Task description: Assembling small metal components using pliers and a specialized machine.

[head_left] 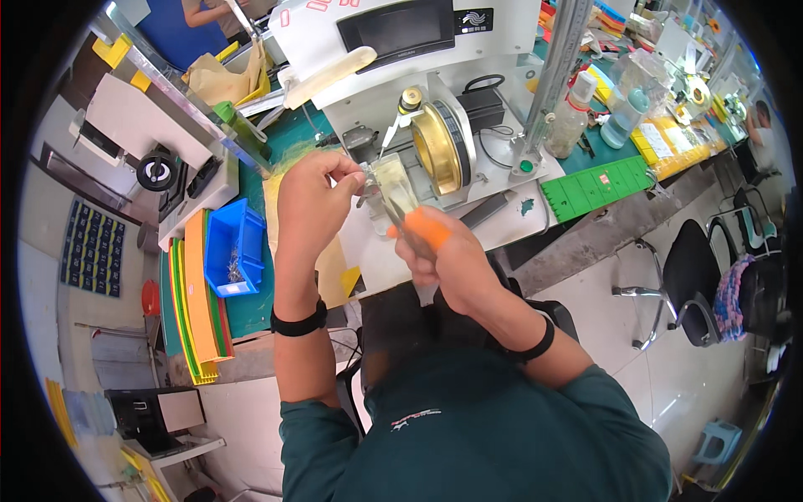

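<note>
My left hand is closed in a pinch, thumb and forefinger together beside a small metal fitting on the machine. What the fingertips hold is too small to make out. Wrapped in my right hand is a hand tool with an orange handle; its grey end points up and left toward the fitting, and motion blurs its shape. Between the hands and the machine sits a clear, yellowish block. Just beyond, a gold-coloured wheel stands upright on the white machine.
A dark screen tops the machine. At left are a blue bin of small metal pieces and stacked coloured trays. To the right stand a metal post, clear bottles and a green tray. A black chair stands beyond.
</note>
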Available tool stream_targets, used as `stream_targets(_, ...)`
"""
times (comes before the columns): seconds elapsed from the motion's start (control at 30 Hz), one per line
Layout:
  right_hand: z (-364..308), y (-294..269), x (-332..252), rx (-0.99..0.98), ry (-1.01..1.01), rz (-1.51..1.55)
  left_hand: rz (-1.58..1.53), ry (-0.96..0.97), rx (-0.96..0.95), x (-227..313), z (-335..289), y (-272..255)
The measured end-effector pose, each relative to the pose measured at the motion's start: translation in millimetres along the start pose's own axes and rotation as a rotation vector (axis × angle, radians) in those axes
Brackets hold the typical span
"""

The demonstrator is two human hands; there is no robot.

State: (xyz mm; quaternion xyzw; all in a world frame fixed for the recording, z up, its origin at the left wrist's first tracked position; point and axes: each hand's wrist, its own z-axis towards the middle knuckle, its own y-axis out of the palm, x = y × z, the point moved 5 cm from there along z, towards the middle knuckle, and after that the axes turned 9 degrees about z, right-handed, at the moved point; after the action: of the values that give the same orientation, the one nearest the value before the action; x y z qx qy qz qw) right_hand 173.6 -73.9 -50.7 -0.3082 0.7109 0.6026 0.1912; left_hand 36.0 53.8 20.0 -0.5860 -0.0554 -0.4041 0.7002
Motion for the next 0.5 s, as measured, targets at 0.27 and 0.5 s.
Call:
stream_targets(0.27, 2.6, 1.9, -4.2, 0.061, -0.018, 0.178, 0.047, 0.170, 0.141, -1.5, -6.4, 8.9)
stream_targets(0.5, 21.5, 3.0, 4.7, -0.060, -0.018, 0.308, -0.506, 0.004, -0.092, -18.2, 4.6, 27.8)
